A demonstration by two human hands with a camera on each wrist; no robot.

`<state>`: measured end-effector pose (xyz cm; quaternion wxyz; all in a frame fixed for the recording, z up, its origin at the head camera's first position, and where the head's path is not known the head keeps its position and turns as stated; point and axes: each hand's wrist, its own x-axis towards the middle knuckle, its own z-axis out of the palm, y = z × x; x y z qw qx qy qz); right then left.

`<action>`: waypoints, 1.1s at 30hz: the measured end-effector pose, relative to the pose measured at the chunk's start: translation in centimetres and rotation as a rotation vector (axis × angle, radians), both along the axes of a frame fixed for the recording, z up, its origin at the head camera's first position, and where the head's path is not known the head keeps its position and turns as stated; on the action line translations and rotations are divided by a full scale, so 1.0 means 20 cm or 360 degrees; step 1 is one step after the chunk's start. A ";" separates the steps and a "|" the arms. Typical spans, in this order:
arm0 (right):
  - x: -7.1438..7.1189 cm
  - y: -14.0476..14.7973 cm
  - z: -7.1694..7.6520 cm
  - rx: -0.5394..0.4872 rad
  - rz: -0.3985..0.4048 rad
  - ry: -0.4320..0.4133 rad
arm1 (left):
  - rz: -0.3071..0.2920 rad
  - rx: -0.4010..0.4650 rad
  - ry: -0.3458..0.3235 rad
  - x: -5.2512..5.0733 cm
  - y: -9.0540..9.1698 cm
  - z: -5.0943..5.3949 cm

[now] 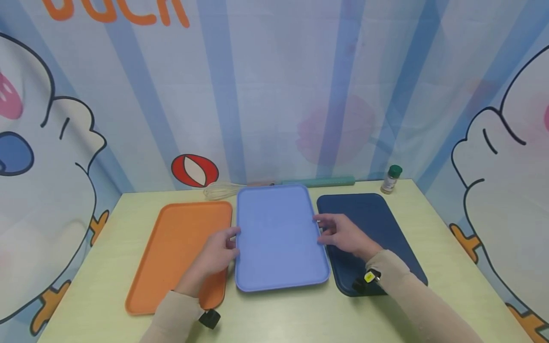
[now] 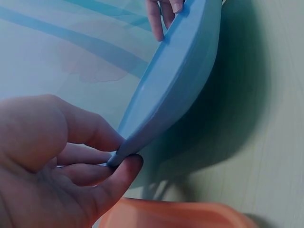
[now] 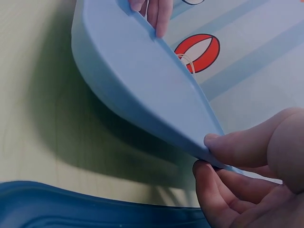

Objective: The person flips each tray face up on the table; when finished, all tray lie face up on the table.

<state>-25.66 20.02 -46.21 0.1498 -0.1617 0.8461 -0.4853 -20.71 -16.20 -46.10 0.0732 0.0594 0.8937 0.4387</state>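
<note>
Tray, periwinkle blue [image 1: 280, 236]: I logged it at the middle of the work area, held clear of the tabletop, its shadow falling on the wood beneath in both wrist views. Left hand [image 1: 220, 250] grasped one long rim, pinched between thumb and fingers; right hand [image 1: 345, 233] pinched the opposite rim likewise.

To the person's left lay an orange tray [image 1: 184, 233], partly under the left forearm; to the right, a dark blue tray [image 1: 381, 228], partly covered by the right hand and forearm. Behind the held tray I noted a wire whisk [image 1: 220, 191] and a slim teal rod [image 1: 321, 181] along the back edge. A small green-capped jar [image 1: 391, 180] stood upright near the far right corner.

Surface: I recorded a pale yellow-green table [image 1: 266, 319] with faint wood grain. Surroundings: a light cloth backdrop [image 1: 274, 95] with blue vertical stripes rose directly behind, printed with orange lettering [image 1: 164, 12], cut off at the top, and a red-and-white oval [image 1: 195, 170]. Large white cartoon figures [image 1: 51, 205] flanked the table on both sides.
</note>
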 end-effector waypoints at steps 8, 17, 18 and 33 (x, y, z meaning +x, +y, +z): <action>0.00 0.01 -0.02 -0.0005 0.0009 -0.0039 | 0.0011 -0.0093 -0.0031 0.00 0.01 -0.01; -0.01 0.01 -0.02 0.0032 0.0043 -0.0032 | 0.0003 -0.0130 -0.0043 -0.01 0.01 -0.02; -0.01 0.01 -0.02 0.0035 0.0044 -0.0039 | -0.0002 -0.0132 -0.0043 -0.01 0.01 -0.02; 0.00 0.01 -0.02 0.0095 0.0106 -0.0054 | -0.0059 -0.0219 -0.0064 0.00 0.03 -0.01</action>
